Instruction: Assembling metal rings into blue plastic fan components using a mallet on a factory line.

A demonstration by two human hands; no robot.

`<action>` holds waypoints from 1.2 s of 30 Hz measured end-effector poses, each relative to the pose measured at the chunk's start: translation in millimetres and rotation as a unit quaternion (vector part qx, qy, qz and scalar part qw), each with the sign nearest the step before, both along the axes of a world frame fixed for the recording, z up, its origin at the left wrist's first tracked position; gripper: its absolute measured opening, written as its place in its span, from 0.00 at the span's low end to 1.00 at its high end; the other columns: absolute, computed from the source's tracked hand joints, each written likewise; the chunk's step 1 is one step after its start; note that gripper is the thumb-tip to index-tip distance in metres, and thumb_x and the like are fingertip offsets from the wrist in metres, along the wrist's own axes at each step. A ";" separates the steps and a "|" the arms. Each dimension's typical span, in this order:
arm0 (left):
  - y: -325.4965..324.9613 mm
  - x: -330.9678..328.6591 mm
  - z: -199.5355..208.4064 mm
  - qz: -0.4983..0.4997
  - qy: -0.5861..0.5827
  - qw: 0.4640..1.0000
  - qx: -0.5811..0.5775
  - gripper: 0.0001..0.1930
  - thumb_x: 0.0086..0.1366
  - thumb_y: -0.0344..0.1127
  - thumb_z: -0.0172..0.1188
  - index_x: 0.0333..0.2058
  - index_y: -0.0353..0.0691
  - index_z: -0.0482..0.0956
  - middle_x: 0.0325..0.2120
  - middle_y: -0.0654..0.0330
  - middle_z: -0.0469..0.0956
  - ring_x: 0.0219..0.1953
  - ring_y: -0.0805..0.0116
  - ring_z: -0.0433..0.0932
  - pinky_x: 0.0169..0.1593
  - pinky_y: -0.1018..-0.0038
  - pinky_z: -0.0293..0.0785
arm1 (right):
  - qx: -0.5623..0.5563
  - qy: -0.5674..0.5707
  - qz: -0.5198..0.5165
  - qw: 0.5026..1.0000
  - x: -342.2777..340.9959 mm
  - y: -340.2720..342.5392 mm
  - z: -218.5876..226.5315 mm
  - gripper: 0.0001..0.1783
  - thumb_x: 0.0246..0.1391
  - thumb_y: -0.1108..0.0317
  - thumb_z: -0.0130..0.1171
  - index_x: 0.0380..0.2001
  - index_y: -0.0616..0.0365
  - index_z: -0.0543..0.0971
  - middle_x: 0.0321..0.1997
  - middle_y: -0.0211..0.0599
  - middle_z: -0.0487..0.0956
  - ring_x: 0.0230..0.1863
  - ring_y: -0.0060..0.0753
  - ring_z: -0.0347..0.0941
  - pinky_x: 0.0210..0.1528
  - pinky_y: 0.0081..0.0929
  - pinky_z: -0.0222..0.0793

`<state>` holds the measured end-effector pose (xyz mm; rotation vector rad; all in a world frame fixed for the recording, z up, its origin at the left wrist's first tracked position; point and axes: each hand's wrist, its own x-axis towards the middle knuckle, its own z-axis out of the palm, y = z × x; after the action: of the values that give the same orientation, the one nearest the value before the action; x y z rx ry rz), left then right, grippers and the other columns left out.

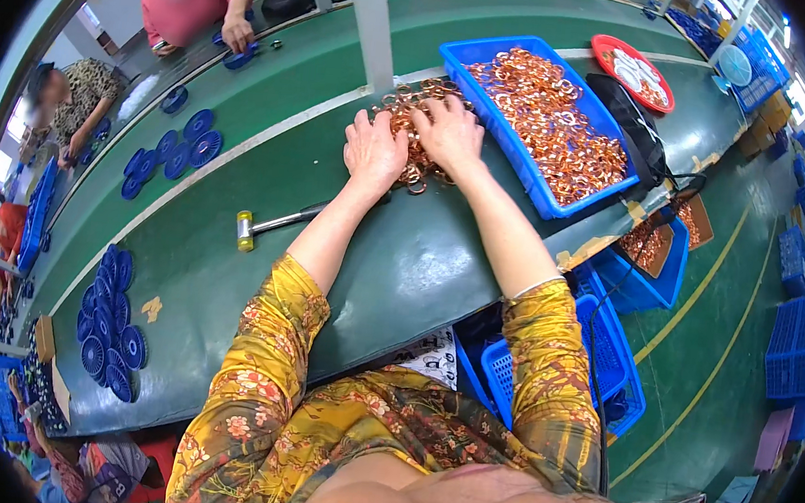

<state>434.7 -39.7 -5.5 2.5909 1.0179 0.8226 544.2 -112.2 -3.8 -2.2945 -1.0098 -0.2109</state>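
Note:
Both of my hands rest on a loose pile of copper-coloured metal rings [415, 172] on the green table. My left hand [375, 155] lies at the pile's left side, its fingers stretched over the rings. Close beside it, my right hand [453, 140] spreads its fingers over the pile's right part. Neither hand visibly grips a ring, though some fingertips are hidden among them. A hammer with a yellow head [245, 231] lies left of my left forearm, its handle pointing toward my wrist. To the right stands a blue tray [551, 203] heaped with the same rings.
A grey post [371, 31] rises just beyond my hands. Blue slotted discs [106, 323] lie stacked at left, others [179, 160] on the far belt. A red plate [667, 107] and a black bag [631, 137] sit right. Across the belt, a person's hand [237, 30] touches discs.

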 end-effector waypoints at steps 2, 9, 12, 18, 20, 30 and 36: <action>4.1 -17.9 2.4 0.000 -0.008 1.000 -0.005 0.23 0.57 0.45 0.58 0.49 0.40 0.71 0.54 0.41 0.63 0.52 0.43 0.66 0.53 0.54 0.68 | 0.017 0.021 0.030 0.999 1.5 -6.0 7.6 0.27 0.56 0.43 0.48 0.51 0.48 0.72 0.54 0.47 0.68 0.51 0.54 0.70 0.50 0.52 0.67; -0.5 -106.5 24.2 -0.101 -0.066 0.990 0.072 0.14 0.58 0.38 0.60 0.42 0.41 0.75 0.50 0.47 0.71 0.53 0.49 0.69 0.53 0.59 0.69 | -0.045 0.007 -0.065 0.997 56.7 -96.9 76.1 0.25 0.51 0.48 0.56 0.46 0.53 0.79 0.45 0.46 0.79 0.48 0.45 0.75 0.52 0.36 0.69; -27.0 -154.9 29.3 -0.238 -0.095 0.963 0.080 0.10 0.55 0.29 0.62 0.38 0.39 0.77 0.46 0.49 0.74 0.50 0.50 0.73 0.52 0.62 0.70 | -0.091 0.112 0.001 0.990 116.2 -142.3 46.6 0.35 0.48 0.47 0.61 0.57 0.51 0.71 0.56 0.50 0.72 0.60 0.46 0.67 0.61 0.36 0.60; -89.7 -239.3 2.2 -0.398 -0.082 0.912 -0.059 0.07 0.52 0.28 0.63 0.32 0.37 0.79 0.38 0.53 0.78 0.43 0.54 0.77 0.45 0.64 0.75 | -0.155 0.096 0.086 0.980 111.0 -109.7 13.8 0.33 0.51 0.58 0.60 0.61 0.51 0.66 0.62 0.48 0.67 0.64 0.42 0.62 0.64 0.31 0.57; -100.8 -251.2 -7.6 -0.445 -0.067 0.892 -0.047 0.08 0.52 0.29 0.63 0.33 0.38 0.79 0.38 0.55 0.79 0.44 0.57 0.77 0.44 0.66 0.75 | -0.172 0.022 0.016 0.985 118.4 -99.0 9.0 0.34 0.46 0.54 0.62 0.58 0.49 0.70 0.53 0.50 0.75 0.55 0.45 0.71 0.57 0.36 0.65; -99.7 -250.7 -10.6 -0.490 -0.090 0.859 -0.116 0.07 0.55 0.29 0.61 0.34 0.38 0.79 0.34 0.56 0.79 0.41 0.59 0.79 0.42 0.67 0.76 | -0.179 -0.006 -0.163 0.970 130.4 -109.7 7.2 0.28 0.42 0.50 0.62 0.50 0.36 0.74 0.48 0.49 0.77 0.53 0.48 0.73 0.54 0.42 0.68; -96.5 -253.6 -14.2 -0.482 -0.105 0.859 -0.137 0.06 0.56 0.28 0.62 0.34 0.37 0.78 0.33 0.56 0.79 0.40 0.59 0.79 0.43 0.67 0.76 | -0.024 -0.078 -0.215 0.973 89.9 -95.4 48.9 0.27 0.42 0.54 0.62 0.50 0.40 0.75 0.46 0.47 0.78 0.50 0.47 0.73 0.50 0.41 0.70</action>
<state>181.1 -136.3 -19.7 2.2392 -0.2592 0.5821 634.1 -207.6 45.0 -2.5503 -0.5807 -0.5568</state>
